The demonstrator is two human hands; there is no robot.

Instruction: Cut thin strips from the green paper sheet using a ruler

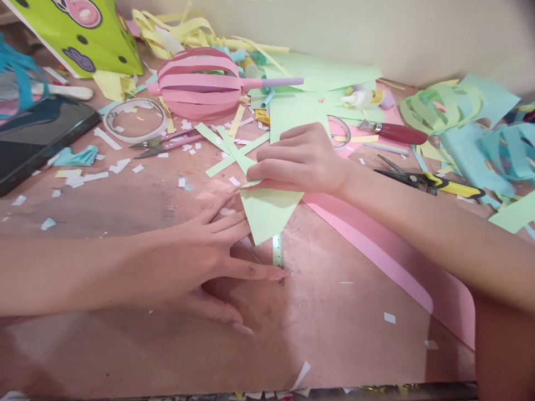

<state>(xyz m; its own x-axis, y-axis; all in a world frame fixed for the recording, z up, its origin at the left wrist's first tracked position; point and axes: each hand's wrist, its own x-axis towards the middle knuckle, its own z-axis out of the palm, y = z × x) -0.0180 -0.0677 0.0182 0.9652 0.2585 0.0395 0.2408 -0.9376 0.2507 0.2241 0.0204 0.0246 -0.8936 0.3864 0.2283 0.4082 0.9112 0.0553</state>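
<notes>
My left hand (209, 250) lies with its fingers spread on the wooden table (167, 345), one fingertip at the end of a clear ruler (277, 250). Above the ruler is a pale green paper piece (271, 211), its pointed lower part showing. My right hand (303, 159) is bent over the upper edge of this piece, fingers together; what its fingertips grip is hidden. Crossed green strips (228, 147) lie just left of the right hand. A larger green sheet (298, 114) extends behind it. Under the right forearm lies a pink sheet (376, 250).
A pink paper lantern (200, 83), a tape roll (136, 120), pink-handled scissors (167, 142) and a phone (42, 136) are at the back left. A red-handled cutter (397, 132), yellow-black scissors (434, 182), a glue bottle (363, 98) and blue paper (472, 156) lie right.
</notes>
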